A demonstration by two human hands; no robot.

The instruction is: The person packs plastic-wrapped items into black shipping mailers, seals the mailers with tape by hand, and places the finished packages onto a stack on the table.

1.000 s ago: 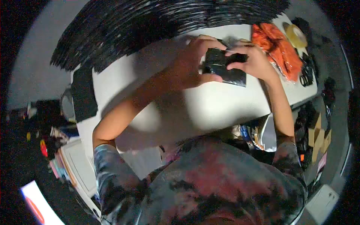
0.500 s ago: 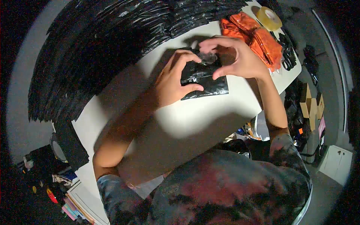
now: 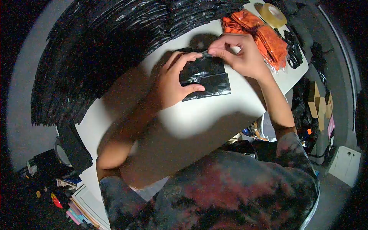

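Observation:
A flat, folded black plastic bag point(image 3: 212, 82) lies on the white table under my hands. At its left side is my left hand point(image 3: 174, 78), with the thumb on the lower part and the fingers stretched along the top; thumb and fingers are wide apart. My right hand point(image 3: 243, 55) is closed in a pinch at the bag's top edge, where a small dark fold of plastic shows between thumb and fingertips. The left fingertips almost meet the right ones there. How firmly the left fingers press on the bag is hidden.
Overlapping black plastic bags point(image 3: 115, 42) fan out along the table's far left edge. Orange plastic packets point(image 3: 266, 40) lie right of my right hand, with a tape roll point(image 3: 273, 15) behind and black scissors point(image 3: 294, 59) beside them. An open cardboard box point(image 3: 316, 101) stands off the table's right side.
My right hand has closed from an open curve into a pinch on the bag's top edge. The upper part of the bag now lies flatter, with a crease across it.

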